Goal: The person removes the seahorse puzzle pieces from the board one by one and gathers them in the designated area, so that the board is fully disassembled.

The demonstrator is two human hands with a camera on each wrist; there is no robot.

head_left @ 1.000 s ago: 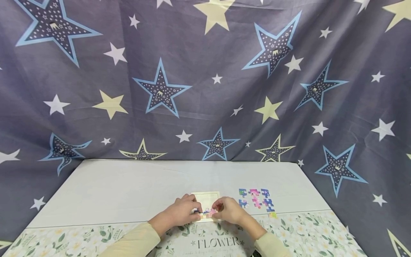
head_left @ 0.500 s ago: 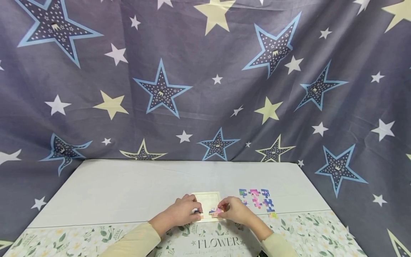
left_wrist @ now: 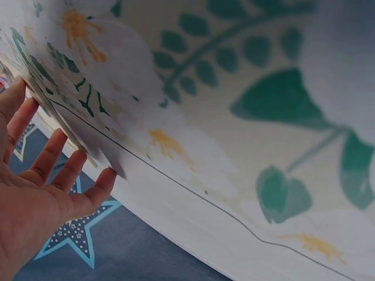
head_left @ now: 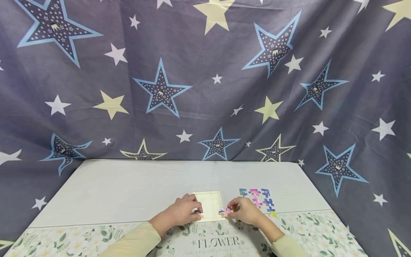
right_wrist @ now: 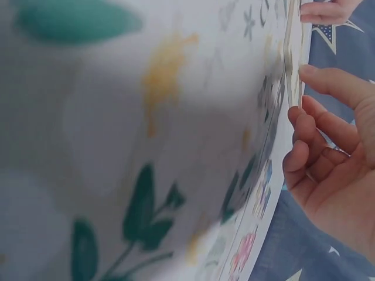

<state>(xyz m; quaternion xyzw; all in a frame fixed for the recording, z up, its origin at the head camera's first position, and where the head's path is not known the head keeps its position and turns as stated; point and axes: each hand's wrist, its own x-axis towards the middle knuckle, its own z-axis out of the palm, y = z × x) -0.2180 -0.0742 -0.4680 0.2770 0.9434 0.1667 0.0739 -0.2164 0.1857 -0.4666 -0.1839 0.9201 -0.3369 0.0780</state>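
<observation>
A shallow cream puzzle tray (head_left: pixel 208 193) lies on the table in front of the person. The left hand (head_left: pixel 183 210) grips its left side, fingertips over the rim, and in the left wrist view the hand's (left_wrist: pixel 44 187) fingers reach along the tray edge. A small puzzle piece (head_left: pixel 201 215) shows by those fingertips in the tray's near left corner. At the tray's right rim, the right hand (head_left: pixel 245 211) pinches a pink and blue puzzle piece (head_left: pixel 226 212) between thumb and fingers. In the right wrist view the right hand (right_wrist: pixel 334 146) partly hides what it holds.
Several loose puzzle pieces (head_left: pixel 265 193), blue and pink, lie right of the tray, with a yellow piece (head_left: pixel 273 215) at their near end. A flower-print cloth (head_left: pixel 96 237) covers the near table. A star-patterned curtain (head_left: pixel 205 107) hangs behind.
The right hand has slid the pink and blue puzzle piece rightward, from beside the left fingertips to the tray's right rim. The left hand has stayed in place.
</observation>
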